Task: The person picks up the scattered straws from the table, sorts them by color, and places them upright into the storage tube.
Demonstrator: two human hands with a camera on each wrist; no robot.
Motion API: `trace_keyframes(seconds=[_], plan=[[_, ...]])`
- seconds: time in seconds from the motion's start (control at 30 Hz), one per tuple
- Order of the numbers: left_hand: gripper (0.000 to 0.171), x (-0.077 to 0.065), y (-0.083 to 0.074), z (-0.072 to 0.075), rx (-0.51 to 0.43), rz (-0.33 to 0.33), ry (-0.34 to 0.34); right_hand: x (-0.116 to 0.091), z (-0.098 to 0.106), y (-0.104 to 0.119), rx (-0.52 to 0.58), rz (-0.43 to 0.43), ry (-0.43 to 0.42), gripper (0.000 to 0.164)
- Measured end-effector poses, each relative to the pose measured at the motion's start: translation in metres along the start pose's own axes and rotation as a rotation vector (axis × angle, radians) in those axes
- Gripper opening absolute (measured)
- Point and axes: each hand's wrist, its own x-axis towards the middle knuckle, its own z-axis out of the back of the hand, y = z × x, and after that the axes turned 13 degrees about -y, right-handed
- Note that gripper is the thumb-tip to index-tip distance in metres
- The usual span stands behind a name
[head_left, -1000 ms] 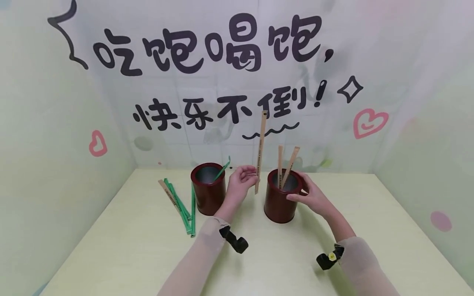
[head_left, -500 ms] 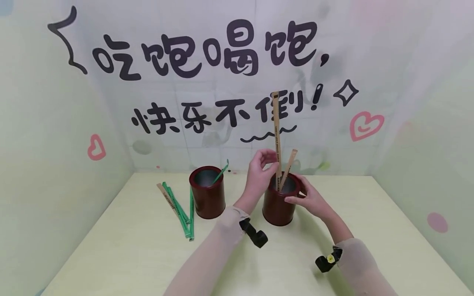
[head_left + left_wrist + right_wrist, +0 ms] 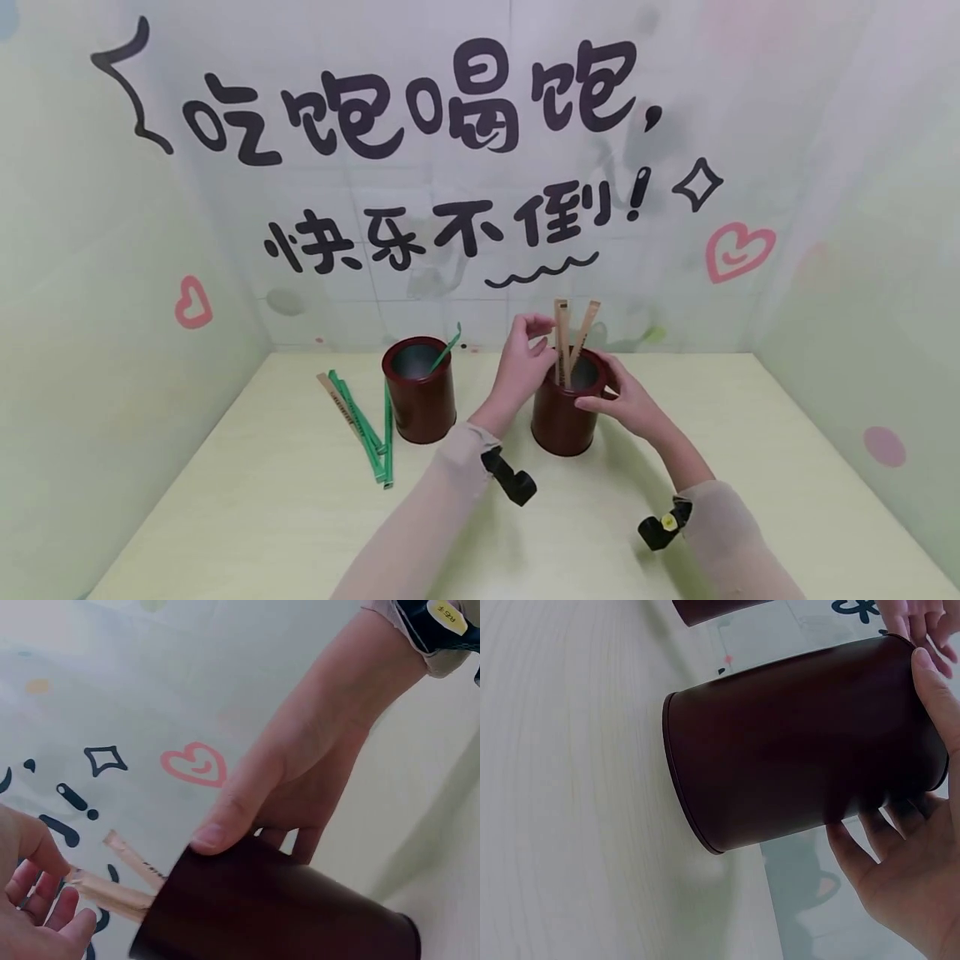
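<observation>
Three long, narrow brown paper-wrapped sticks [image 3: 586, 333] stand in the right dark red canister [image 3: 564, 425], their upper ends above the rim. Beside two of them is my left hand [image 3: 525, 358], fingers loosely bent. In the left wrist view its index fingertip lies right at a packet's end, with the thumb apart. My right hand [image 3: 630, 400] grips the canister's right side near the rim, thumb in front and fingers behind, as the right wrist view also shows. Inside the canister the sticks' lower ends are hidden.
A second dark red canister [image 3: 424, 408] on the left holds one thin green stick [image 3: 447, 348], bent at its top. Left of it, several green packets [image 3: 388, 442] and a brown one [image 3: 333, 392] lie on the pale table [image 3: 247, 517]. A printed backdrop [image 3: 480, 317] closes the rear.
My left hand has carried a brown stick rightward over the right canister, and the stick has dropped down into it. The fingers have loosened from it. The right hand keeps its grip.
</observation>
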Motion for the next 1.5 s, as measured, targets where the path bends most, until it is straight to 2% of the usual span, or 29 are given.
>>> trace_keyframes(seconds=[0.17, 0.33, 0.57, 0.7, 0.83, 0.97, 1.13, 1.37, 1.5], plan=[[0.039, 0.001, -0.015, 0.022, -0.007, -0.026, 0.021, 0.001, -0.001, 0.003, 0.018, 0.012, 0.006, 0.075], [0.037, 0.002, -0.035, 0.042, 0.003, -0.019, 0.054, 0.002, 0.0, 0.002, 0.011, 0.033, 0.008, 0.076], [0.037, -0.001, -0.069, 0.077, 0.034, -0.036, 0.121, -0.001, 0.003, 0.008, -0.058, 0.056, -0.002, 0.092], [0.037, 0.002, -0.083, 0.1, 0.036, -0.057, 0.106, -0.003, 0.007, 0.016, -0.069, 0.055, -0.022, 0.094], [0.039, 0.007, -0.089, 0.126, 0.079, -0.074, 0.065, -0.006, 0.013, 0.023, -0.067, 0.067, -0.068, 0.093], [0.04, 0.014, -0.084, 0.154, 0.133, -0.064, 0.013, -0.01, 0.018, 0.03, -0.074, 0.086, -0.113, 0.091], [0.042, 0.022, -0.066, 0.181, 0.184, 0.008, -0.039, -0.013, 0.022, 0.038, -0.099, 0.107, -0.16, 0.088], [0.045, 0.024, -0.038, 0.206, 0.223, 0.122, -0.1, -0.015, 0.018, 0.055, -0.115, 0.126, -0.243, 0.082], [0.047, 0.024, -0.024, 0.215, 0.234, 0.161, -0.125, -0.014, 0.01, 0.069, -0.073, 0.15, -0.291, 0.077]])
